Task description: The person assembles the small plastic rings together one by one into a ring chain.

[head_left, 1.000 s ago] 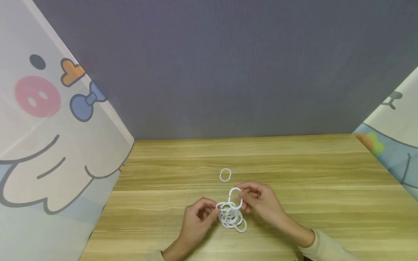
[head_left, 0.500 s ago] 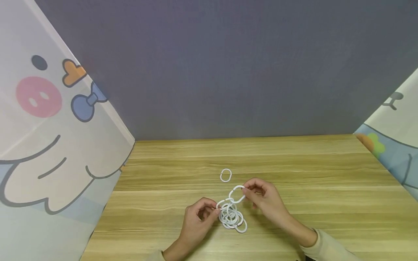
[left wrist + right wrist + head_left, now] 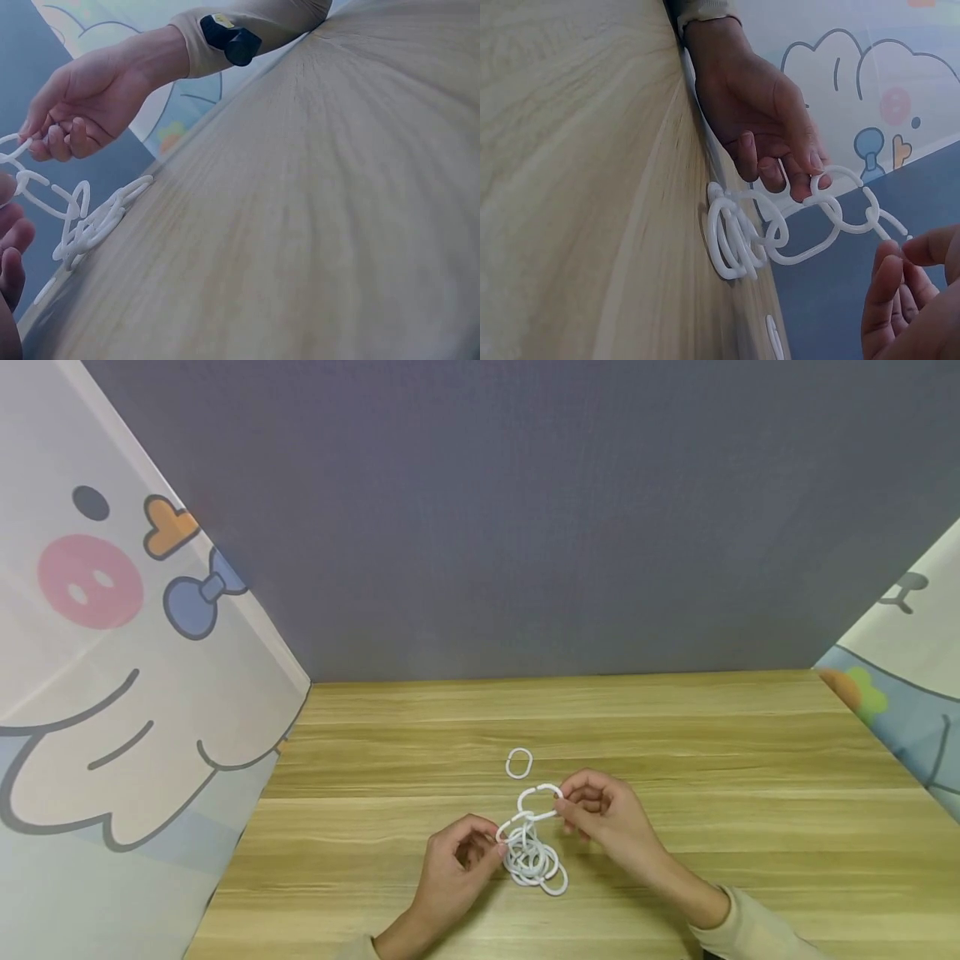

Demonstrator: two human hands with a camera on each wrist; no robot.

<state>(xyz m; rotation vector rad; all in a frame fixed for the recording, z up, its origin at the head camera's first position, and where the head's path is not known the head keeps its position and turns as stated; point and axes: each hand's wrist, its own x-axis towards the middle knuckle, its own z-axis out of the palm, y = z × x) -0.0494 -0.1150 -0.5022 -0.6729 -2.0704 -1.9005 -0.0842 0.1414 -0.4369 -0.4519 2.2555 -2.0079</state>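
Observation:
My left hand [image 3: 461,860] pinches the end of a white plastic chain link [image 3: 501,832], a C-shaped oval with a small gap. Thumb and fingers of my right hand [image 3: 611,818] pinch another white link [image 3: 527,794] at its right end. In the right wrist view the two held links are hooked through each other. More linked ones hang from the left hand's link down to a heap of white links [image 3: 532,862] on the table. The heap also shows in the left wrist view as linked ovals [image 3: 90,232] resting against the wood.
One loose white link [image 3: 508,767] lies on the wooden table [image 3: 675,735] beyond the hands. A grey panel [image 3: 525,527] stands behind the table. Cartoon-printed panels [image 3: 247,718] flank it on both sides.
My right hand has moved slightly right and away from me, tilting its link from upright to nearly sideways. The upper links of the heap have been drawn up. My left hand has stayed almost still.

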